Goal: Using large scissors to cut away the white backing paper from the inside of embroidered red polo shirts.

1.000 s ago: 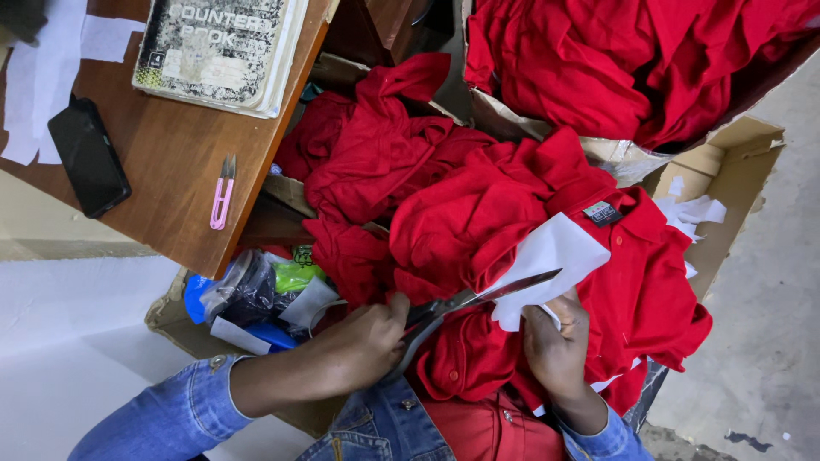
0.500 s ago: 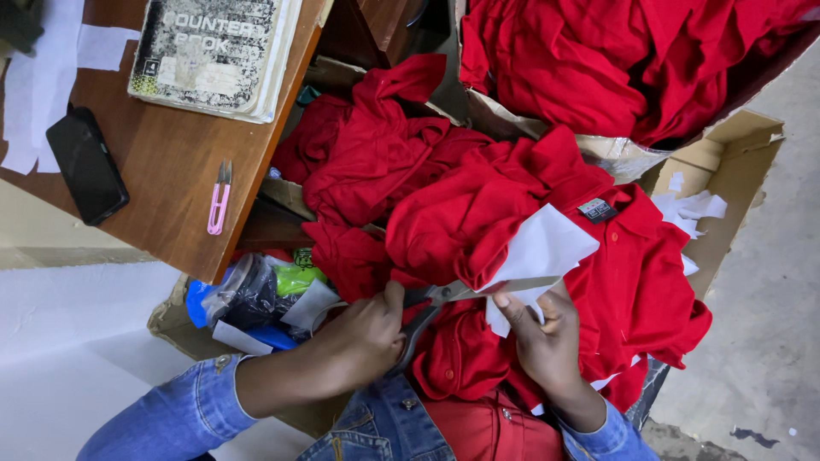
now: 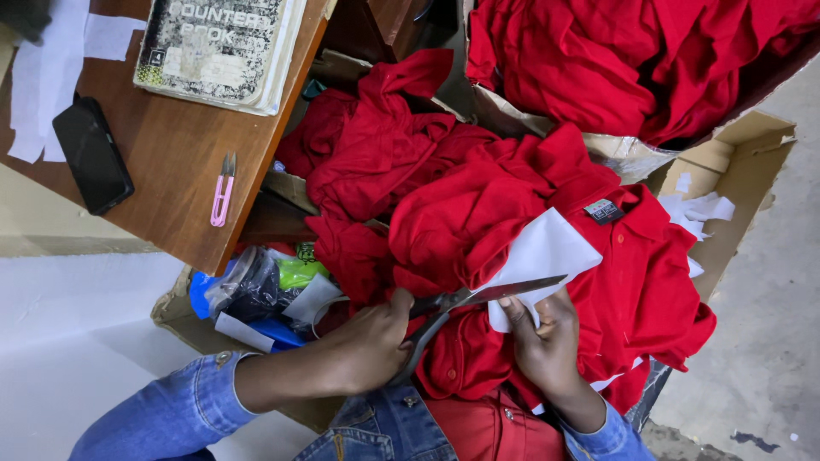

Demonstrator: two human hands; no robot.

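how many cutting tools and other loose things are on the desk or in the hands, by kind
Cutting tools: 2, the grey metal scissors in the left hand, and the pink thread snips on the brown wooden desk.
Phones: 1, the black phone.
Books: 1, the worn speckled notebook.
Total: 4

Red shirts crowd your lap and the far box. Left, the worktop edge hems you in. Bare floor lies open on your right.

A garment workshop: red shirts heaped in cardboard boxes, thread snips on the wooden desk upper left.
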